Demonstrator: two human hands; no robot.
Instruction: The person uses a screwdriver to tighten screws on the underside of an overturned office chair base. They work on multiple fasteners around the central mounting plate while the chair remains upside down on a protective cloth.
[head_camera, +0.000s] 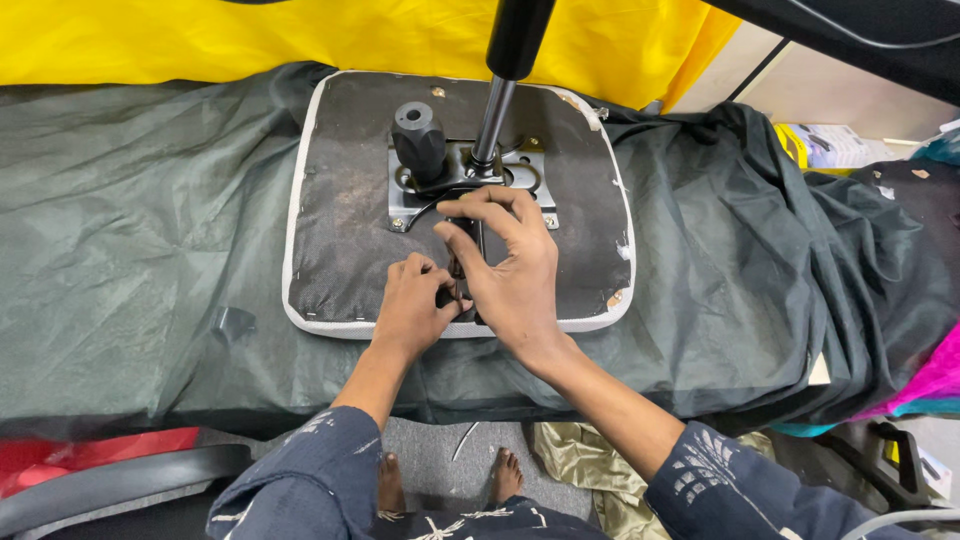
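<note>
An upturned office chair seat (340, 200) lies on a table draped in dark green cloth, its black underside facing up with a white rim. A metal mechanism plate (410, 200) is bolted at its middle, carrying a black round knob (418, 135) and a gas lift cylinder (497, 110) that rises out of frame. My left hand (413, 308) pinches a small dark part near the seat's front edge. My right hand (510, 265) is curled over a black lever just below the plate, fingers touching my left hand's fingertips.
Dark green cloth (140, 230) covers the table, with yellow fabric (200, 35) behind. A grey chair armrest (110, 480) lies at lower left. Pink fabric (935, 385) and a black clamp-like tool (895, 455) sit at right. My bare feet (450, 480) show below.
</note>
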